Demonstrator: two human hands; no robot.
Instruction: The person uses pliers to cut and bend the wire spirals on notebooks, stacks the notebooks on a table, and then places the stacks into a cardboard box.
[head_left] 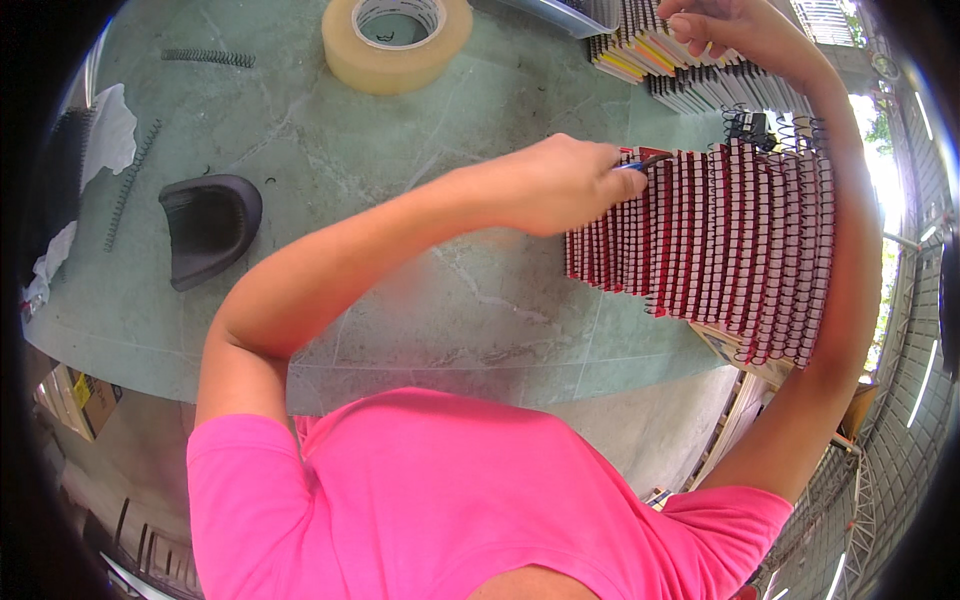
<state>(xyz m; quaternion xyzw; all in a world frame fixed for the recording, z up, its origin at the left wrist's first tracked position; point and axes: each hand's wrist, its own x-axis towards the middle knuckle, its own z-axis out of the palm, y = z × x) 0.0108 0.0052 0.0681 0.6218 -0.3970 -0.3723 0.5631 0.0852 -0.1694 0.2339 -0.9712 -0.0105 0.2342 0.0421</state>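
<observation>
My left hand (570,188) is closed around a small tool (632,167) with a blue part and a dark curved tip; the palm hides most of it. The tool is at the left side of a row of red-covered spiral-bound notebooks (740,230), packed side by side with their dark coils facing me. Loose ends of coil (797,133) stick out past the row's far right corner. Stretched around the right side of the row, my right arm ends in my right hand (722,25), loosely bent with fingers apart, above more stacked notebooks (640,55). Nothing shows in its fingers.
A wide roll of clear tape (397,45) lies at the far middle of the green table (470,290). At left are a black curved holder (208,230) and loose spiral coils (208,58). A clear plastic bin (570,14) stands at the far edge.
</observation>
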